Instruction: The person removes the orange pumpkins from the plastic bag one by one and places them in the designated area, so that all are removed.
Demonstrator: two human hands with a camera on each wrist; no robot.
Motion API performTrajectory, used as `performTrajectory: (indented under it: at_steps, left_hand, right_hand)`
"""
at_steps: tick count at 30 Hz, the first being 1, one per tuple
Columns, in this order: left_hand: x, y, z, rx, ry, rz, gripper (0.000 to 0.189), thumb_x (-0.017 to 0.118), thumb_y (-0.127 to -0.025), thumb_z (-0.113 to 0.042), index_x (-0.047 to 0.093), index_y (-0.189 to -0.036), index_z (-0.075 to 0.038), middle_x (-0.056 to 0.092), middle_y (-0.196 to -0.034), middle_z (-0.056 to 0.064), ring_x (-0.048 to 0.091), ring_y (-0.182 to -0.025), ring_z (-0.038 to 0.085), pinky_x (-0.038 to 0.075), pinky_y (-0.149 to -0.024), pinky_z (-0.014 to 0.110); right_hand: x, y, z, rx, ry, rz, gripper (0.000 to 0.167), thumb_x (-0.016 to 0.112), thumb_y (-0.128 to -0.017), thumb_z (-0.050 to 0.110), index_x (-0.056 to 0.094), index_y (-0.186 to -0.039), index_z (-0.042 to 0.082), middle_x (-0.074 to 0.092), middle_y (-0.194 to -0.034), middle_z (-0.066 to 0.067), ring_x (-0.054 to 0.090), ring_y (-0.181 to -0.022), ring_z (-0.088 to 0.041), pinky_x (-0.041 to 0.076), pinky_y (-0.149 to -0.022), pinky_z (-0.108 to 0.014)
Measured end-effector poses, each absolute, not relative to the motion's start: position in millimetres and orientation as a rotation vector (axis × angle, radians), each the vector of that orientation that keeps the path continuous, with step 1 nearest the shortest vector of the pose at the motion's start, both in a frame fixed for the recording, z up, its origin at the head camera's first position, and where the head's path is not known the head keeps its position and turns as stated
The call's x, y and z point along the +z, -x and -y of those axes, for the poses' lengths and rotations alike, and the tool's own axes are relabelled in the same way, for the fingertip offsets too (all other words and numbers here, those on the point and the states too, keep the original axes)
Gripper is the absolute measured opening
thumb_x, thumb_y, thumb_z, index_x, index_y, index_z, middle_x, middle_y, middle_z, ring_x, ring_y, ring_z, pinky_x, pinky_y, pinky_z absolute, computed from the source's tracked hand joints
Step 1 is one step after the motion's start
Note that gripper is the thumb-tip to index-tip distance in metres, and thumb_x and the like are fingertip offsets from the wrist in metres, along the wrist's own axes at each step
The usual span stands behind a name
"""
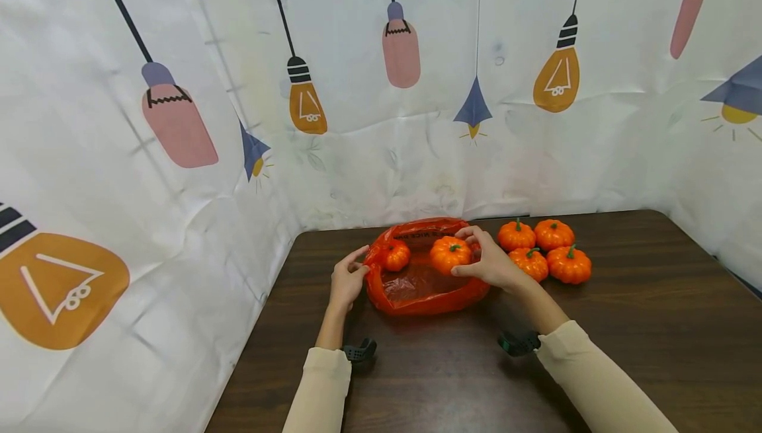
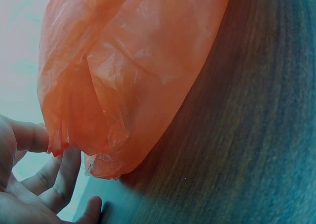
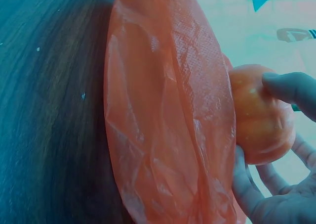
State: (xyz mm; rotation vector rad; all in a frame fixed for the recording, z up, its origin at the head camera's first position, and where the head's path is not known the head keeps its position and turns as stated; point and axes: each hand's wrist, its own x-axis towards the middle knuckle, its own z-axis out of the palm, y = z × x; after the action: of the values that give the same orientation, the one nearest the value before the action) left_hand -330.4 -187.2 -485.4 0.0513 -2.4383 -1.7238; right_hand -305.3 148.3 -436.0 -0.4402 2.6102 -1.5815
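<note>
A red plastic bag (image 1: 437, 305) lies on the table with its mouth spread wide. One small orange pumpkin (image 1: 397, 255) sits inside it at the left. My left hand (image 1: 347, 281) pinches the bag's left rim between thumb and fingers; in the left wrist view the gathered plastic (image 2: 61, 140) shows at the fingertips. Over the right part of the bag's mouth, my right hand (image 1: 489, 260) grips another orange pumpkin (image 1: 449, 256) with a green stem. The right wrist view shows thumb and fingers around this pumpkin (image 3: 261, 117), beyond the bag's side (image 3: 168, 110).
Several more orange pumpkins (image 1: 553, 235) stand in a cluster on the brown wooden table (image 1: 655, 307), just right of the bag. A white cloth (image 1: 357, 168) printed with lamps and bulbs hangs behind the table and along its left side.
</note>
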Motion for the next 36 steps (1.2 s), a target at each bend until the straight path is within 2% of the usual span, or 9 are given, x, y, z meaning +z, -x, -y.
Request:
performTrajectory:
  at_steps: [9, 14, 26, 36]
  left_hand:
    - [-484.5, 329.4, 189.9, -1.732, -0.067, 2.440, 0.046, 0.063, -0.097, -0.006, 0.068, -0.136, -0.029, 0.070, -0.099, 0.013, 0.052, -0.070, 0.018, 0.039, -0.057, 0.025]
    - [-484.4, 328.0, 192.0, -1.748, -0.062, 2.432, 0.046, 0.063, -0.097, -0.006, 0.067, -0.138, -0.026, 0.070, -0.099, 0.013, 0.053, -0.070, 0.018, 0.039, -0.056, 0.025]
    - [-486.3, 330.2, 190.0, -1.737, -0.064, 2.428, 0.045, 0.064, -0.097, -0.006, 0.068, -0.136, -0.027, 0.070, -0.097, 0.013, 0.055, -0.073, 0.020, 0.041, -0.057, 0.026]
    - [-486.6, 331.3, 187.1, -1.732, -0.053, 2.428, 0.046, 0.064, -0.096, -0.006, 0.068, -0.135, -0.029, 0.072, -0.096, 0.012, 0.057, -0.074, 0.026, 0.041, -0.057, 0.025]
  right_hand:
    - [-435.0, 296.1, -160.0, -1.599, 0.459, -2.578, 0.071, 0.085, -0.084, 0.026, 0.042, -0.139, 0.017, 0.037, -0.144, -0.019, 0.048, -0.120, -0.041, 0.053, -0.088, -0.042]
    - [-434.6, 290.7, -167.6, -1.640, 0.480, -2.538, 0.070, 0.085, -0.085, 0.024, 0.041, -0.140, 0.016, 0.036, -0.143, -0.020, 0.047, -0.116, -0.041, 0.053, -0.082, -0.038]
    - [-429.8, 273.5, -187.7, -1.599, 0.520, -2.592, 0.071, 0.084, -0.086, 0.026, 0.041, -0.141, 0.015, 0.038, -0.141, -0.019, 0.047, -0.108, -0.033, 0.051, -0.086, -0.037]
    - [-432.7, 258.4, -205.5, -1.558, 0.487, -2.660, 0.074, 0.085, -0.085, 0.030, 0.041, -0.142, 0.016, 0.040, -0.139, -0.017, 0.052, -0.112, -0.033, 0.054, -0.091, -0.036]
